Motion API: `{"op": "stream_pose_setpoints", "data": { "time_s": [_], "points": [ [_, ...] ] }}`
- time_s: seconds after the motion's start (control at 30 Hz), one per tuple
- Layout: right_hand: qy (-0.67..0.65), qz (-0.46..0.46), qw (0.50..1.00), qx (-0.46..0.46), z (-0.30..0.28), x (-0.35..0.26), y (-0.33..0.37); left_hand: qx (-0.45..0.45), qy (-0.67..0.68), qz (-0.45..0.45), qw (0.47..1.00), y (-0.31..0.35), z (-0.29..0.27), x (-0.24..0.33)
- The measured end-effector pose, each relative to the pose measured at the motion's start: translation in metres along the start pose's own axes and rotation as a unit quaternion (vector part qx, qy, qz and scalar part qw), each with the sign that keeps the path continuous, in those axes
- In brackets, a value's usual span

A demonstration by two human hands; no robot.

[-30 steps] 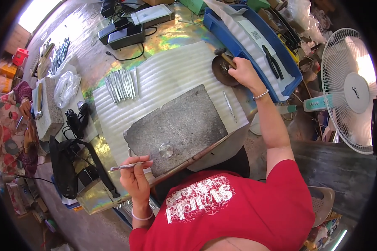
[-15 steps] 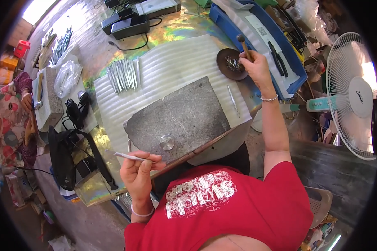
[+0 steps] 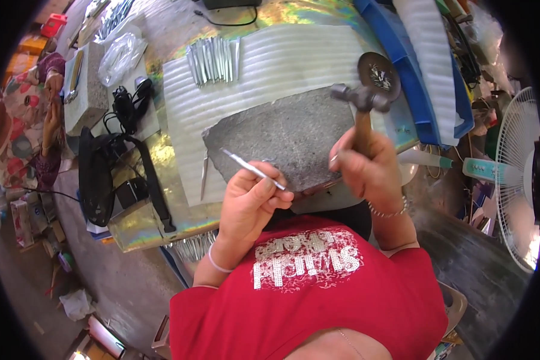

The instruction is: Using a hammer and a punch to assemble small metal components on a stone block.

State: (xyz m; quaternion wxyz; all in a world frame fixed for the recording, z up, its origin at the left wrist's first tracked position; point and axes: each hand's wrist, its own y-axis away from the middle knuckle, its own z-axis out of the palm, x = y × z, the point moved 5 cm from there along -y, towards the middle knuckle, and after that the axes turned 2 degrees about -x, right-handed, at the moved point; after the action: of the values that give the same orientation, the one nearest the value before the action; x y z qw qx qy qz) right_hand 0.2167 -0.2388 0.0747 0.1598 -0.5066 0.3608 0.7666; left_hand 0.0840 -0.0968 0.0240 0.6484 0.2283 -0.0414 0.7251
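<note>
My left hand [image 3: 249,195] pinches a slim silvery metal rod [image 3: 246,163], which slants up to the left over the near-left part of a grey stone slab [image 3: 282,132]. In my right hand [image 3: 369,162] is a hammer [image 3: 362,114], its wooden handle in the fist and its metal head raised over the slab's right end. A tiny shiny bit shows at that hand's fingertips, too small to name. Beyond the hammer head stands a round brown dish [image 3: 366,58] with small metal pieces in it. My left hand hides part of the slab's near edge.
White foam sheet [image 3: 270,51] lies under the slab, with a bundle of silvery rods [image 3: 209,63] at its far left and a thin tool [image 3: 204,174] near its left edge. Rightward are a blue tray [image 3: 411,78] and a fan [image 3: 516,174]. Another person's arms [image 3: 51,114] show far left.
My right hand has come back from the dish to the slab's near-right edge, with the hammer still in it. The rod in my left hand has moved rightward over the slab. The view has shifted.
</note>
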Motion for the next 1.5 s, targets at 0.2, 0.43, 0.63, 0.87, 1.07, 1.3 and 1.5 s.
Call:
{"op": "stream_pose_setpoints", "data": {
  "time_s": [0.2,0.43,0.63,0.87,1.07,1.3,1.5],
  "points": [
    [0.036,-0.124,0.99,-0.05,0.048,0.016,0.006,0.009,0.053,-0.022,0.998,0.0,-0.002,-0.008],
    [0.142,-0.223,0.964,-0.034,0.057,0.02,0.007,0.003,0.114,-0.046,0.992,0.006,0.002,-0.009],
    [0.222,-0.214,0.951,-0.03,0.06,0.015,0.014,0.005,0.127,-0.057,0.99,0.008,-0.001,-0.012],
    [0.309,-0.403,0.862,-0.008,0.074,0.001,0.02,-0.003,0.055,-0.021,0.998,0.009,0.004,-0.007],
    [0.152,-0.198,0.967,-0.055,0.056,0.023,0.007,0.023,0.053,0.006,0.998,0.017,-0.006,-0.002],
    [0.21,-0.138,0.968,-0.005,0.029,0.025,0.003,0.057,-0.17,0.135,0.975,0.019,-0.013,0.034],
    [0.262,-0.138,0.955,0.018,0.026,0.045,-0.004,0.067,-0.413,0.147,0.896,0.01,-0.003,0.035]
  ]
}}
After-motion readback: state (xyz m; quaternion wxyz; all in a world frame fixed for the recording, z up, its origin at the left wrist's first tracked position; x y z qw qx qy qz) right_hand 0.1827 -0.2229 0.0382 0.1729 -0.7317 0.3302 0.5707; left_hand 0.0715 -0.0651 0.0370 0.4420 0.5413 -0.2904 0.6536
